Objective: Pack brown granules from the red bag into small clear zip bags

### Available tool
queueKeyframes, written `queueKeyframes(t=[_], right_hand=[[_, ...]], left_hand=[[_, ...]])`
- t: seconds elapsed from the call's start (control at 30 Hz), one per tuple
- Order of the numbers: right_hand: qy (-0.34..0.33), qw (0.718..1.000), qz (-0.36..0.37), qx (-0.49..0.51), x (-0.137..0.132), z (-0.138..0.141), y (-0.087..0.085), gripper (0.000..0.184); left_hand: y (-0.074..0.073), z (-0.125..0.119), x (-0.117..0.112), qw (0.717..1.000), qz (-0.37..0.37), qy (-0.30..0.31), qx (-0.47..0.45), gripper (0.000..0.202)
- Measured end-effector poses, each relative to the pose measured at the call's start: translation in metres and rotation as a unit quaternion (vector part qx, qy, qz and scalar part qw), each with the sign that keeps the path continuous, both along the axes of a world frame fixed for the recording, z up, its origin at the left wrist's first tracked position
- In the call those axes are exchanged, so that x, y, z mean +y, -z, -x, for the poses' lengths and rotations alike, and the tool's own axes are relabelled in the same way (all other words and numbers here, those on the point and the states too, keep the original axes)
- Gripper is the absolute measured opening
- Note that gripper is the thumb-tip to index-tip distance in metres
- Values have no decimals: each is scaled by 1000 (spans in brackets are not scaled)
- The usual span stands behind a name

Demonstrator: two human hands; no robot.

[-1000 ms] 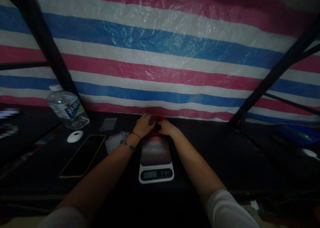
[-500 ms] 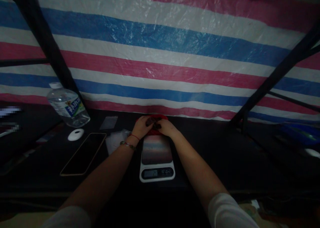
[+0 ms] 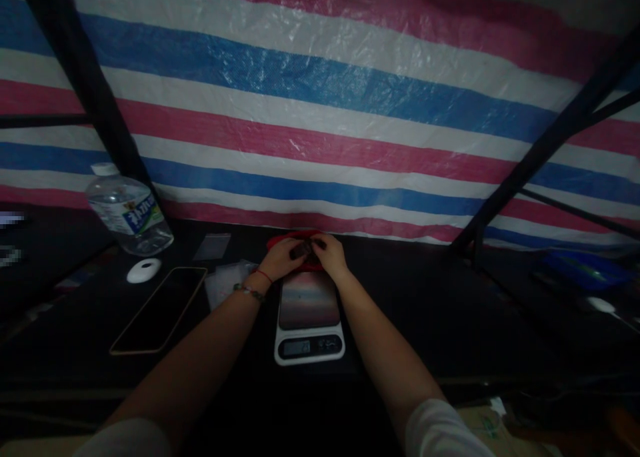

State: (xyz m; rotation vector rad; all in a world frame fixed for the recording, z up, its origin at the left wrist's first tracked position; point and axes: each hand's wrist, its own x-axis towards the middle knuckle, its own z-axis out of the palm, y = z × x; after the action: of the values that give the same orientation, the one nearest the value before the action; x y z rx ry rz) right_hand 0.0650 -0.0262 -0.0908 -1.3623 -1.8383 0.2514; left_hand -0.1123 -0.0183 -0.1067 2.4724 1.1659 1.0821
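We have both hands at the far end of the scale, over a red dish that sits just beyond it on the dark bench. Our left hand and right hand meet around a small dark piece, and the fingers of both seem pinched on it, though the dim light keeps us from telling exactly how each finger lies. The piece is held just above the dish, between the two hands.

To handle it well, we judge that we should keep the pinch light and work low over the dish, so anything that slips falls into it rather than onto the bench. We should keep our wrists off the scale's plate, since leaning there would upset a reading.

To the left lie a phone, a white puck, a bottle and some clear bags, well apart from our hands.
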Motion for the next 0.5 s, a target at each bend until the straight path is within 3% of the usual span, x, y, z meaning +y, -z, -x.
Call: queueKeyframes(t=[0.17,0.37,0.5], right_hand=[[-73,997,-30,6,-1,10,2,21],[-70,997,-10,17,-5,10,2,37],[-77,997,0,10,-5,10,0,27]], left_hand=[[-1,-1,1,1000,5,2,-4,35],[0,-3,-1,1000,0,5,-30,46],[2,-2,1,1000,-3,10,-20,42]])
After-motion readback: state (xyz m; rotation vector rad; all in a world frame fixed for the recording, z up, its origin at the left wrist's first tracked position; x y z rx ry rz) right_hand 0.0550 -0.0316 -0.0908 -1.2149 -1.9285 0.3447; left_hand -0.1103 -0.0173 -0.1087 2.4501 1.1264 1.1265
